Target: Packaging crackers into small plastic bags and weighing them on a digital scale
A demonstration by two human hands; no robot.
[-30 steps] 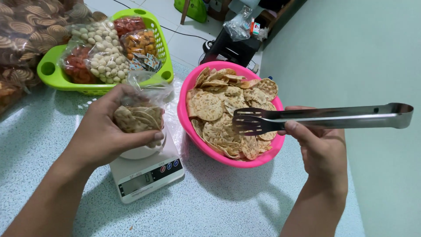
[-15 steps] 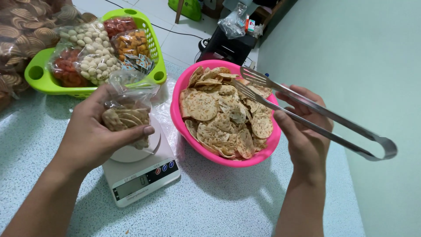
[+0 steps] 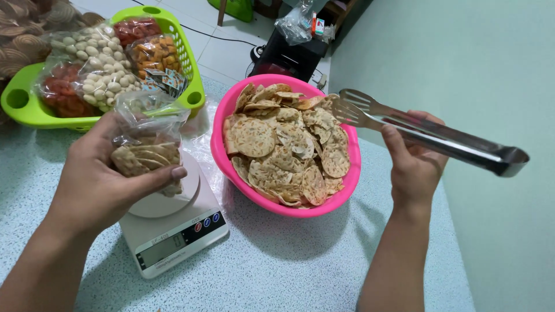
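Note:
My left hand [image 3: 104,179] grips a clear plastic bag of round crackers [image 3: 147,153] just above the round pan of a white kitchen scale [image 3: 173,225]. To the right stands a pink bowl [image 3: 341,193] piled with flat speckled crackers [image 3: 286,141]. My right hand [image 3: 413,164] holds steel tongs [image 3: 428,133], squeezed nearly together, their slotted tips hovering over the bowl's far right rim with nothing between them.
A lime green basket [image 3: 23,107] at the back left holds bags of white, red and orange snacks [image 3: 101,72]. Bags of swirl-patterned snacks [image 3: 26,40] lie at the far left. Beyond the speckled table [image 3: 289,266], a dark box [image 3: 289,55] sits on the tiled floor.
The tongs swung from over the crackers to the bowl's right rim and closed up. The whole view shifted left and down; the bag stays in my left hand.

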